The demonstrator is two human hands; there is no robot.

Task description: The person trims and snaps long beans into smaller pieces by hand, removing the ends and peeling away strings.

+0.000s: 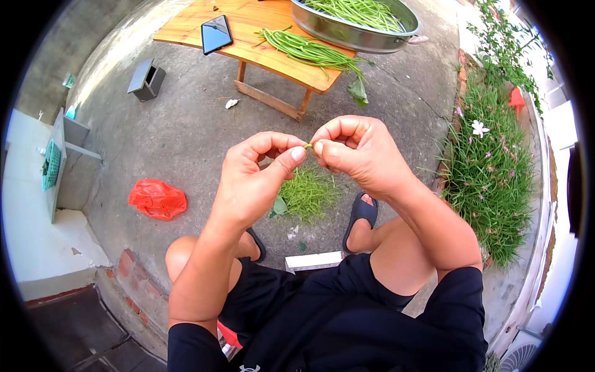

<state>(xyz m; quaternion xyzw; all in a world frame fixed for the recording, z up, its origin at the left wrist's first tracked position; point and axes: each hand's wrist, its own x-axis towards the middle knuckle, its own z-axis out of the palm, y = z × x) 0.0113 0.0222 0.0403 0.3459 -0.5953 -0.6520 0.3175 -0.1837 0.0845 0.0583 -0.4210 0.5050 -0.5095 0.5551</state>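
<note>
My left hand (254, 180) and my right hand (365, 152) meet in front of me, thumbs and forefingers pinched together. Between the fingertips shows a short bit of green stem (308, 146); most of it is hidden by the fingers. Below them, a pile of thin green strips (313, 195) lies on the concrete between my feet, with a leaf (279, 206) at its left side. Ahead on the wooden table (260, 17) rests a bundle of long green stems (310, 51), one leaf hanging off the edge. More stems (362, 12) fill a round metal basin (353, 40).
A phone (216, 34) lies on the table's left part. On the ground are a red plastic bag (158, 199), a grey box-like stool (147, 79) and a crumpled white scrap (232, 103). A planted bed (496, 167) runs along the right.
</note>
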